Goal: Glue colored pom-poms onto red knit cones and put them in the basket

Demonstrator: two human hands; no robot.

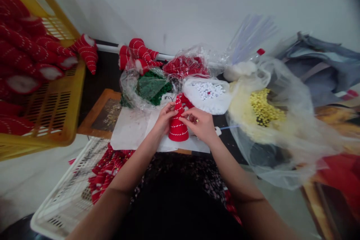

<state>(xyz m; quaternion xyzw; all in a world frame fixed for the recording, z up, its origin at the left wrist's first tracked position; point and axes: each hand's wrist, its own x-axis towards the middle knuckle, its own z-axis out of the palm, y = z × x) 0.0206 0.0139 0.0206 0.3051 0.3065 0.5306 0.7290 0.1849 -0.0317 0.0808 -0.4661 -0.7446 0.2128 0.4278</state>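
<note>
Two hands meet at one item: your left hand (165, 119) and right hand (200, 123) both close their fingers on a red fabric cone wound with white stitched stripes (177, 125). The cone stands upright, base down, on a white paper sheet (132, 131) at the centre of the counter. Your left hand grips its left flank near the tip; your right hand pinches the right side at mid-height.

Just behind the cone sit four clear plastic bags in a row: a bag of green pieces (150, 88), a bag of red pieces (185, 65), a bag of small white beads (209, 93), and a large bag of yellow beads (263, 108) to the right. A brown wooden board (98, 116) lies partly under the paper sheet on the left.

A yellow slatted plastic crate (56, 108) at far left holds many red striped cones (25, 52), and more lie behind the bags (137, 54). A white plastic basket (70, 191) at lower left holds red striped fabric strips (108, 167). A grey cloth bundle (323, 65) rests at upper right.
</note>
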